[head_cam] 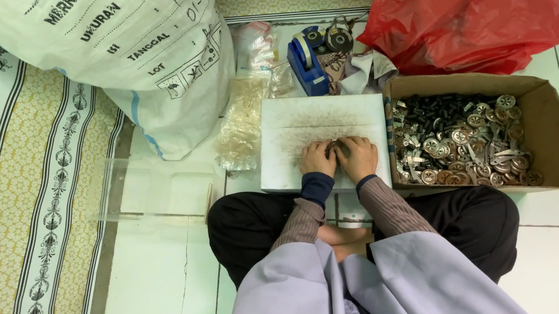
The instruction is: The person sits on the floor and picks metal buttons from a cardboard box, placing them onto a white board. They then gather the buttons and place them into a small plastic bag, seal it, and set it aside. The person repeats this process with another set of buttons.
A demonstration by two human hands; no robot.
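Note:
I sit cross-legged on a tiled floor with a white square board (pixel 304 122) in front of my knees. My left hand (pixel 316 158) and my right hand (pixel 358 155) rest side by side on the board's near edge, fingers curled around a small dark metal part (pixel 334 148) pinched between them. To the right stands an open cardboard box (pixel 552 140) filled with several round silvery metal pieces (pixel 464 146) and dark parts.
A large white printed sack (pixel 142 60) lies at the upper left. A blue tape dispenser (pixel 306 63), a clear bag of small pale parts (pixel 242 123) and a red plastic bag (pixel 479 4) sit behind the board. A clear plastic tray (pixel 157 192) lies at left.

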